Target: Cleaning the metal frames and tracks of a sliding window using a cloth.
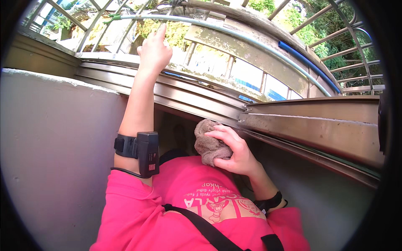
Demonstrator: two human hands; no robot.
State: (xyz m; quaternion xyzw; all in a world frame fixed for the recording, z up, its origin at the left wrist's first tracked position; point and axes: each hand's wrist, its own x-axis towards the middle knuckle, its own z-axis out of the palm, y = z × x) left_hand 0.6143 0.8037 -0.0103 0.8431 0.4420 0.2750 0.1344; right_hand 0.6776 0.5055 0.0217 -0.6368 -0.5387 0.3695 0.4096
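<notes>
My left hand [154, 49] reaches up and out past the window frame, with its fingers touching a grey metal rod [234, 31] that runs along the outer grille. My right hand [234, 151] is closed on a crumpled brown cloth [208, 144], pressing it against the lower edge of the metal window track [197, 98]. A black band with a small box [142, 152] sits on my left forearm, and a black strap is on my right wrist. My pink shirt fills the bottom of the view.
A grey plastered wall [58, 142] stands on the left, another grey wall surface [326, 196] lower right. A worn concrete ledge [251, 52] and a blue pipe [310, 65] run outside the window, behind metal grille bars [351, 46]. Greenery lies beyond.
</notes>
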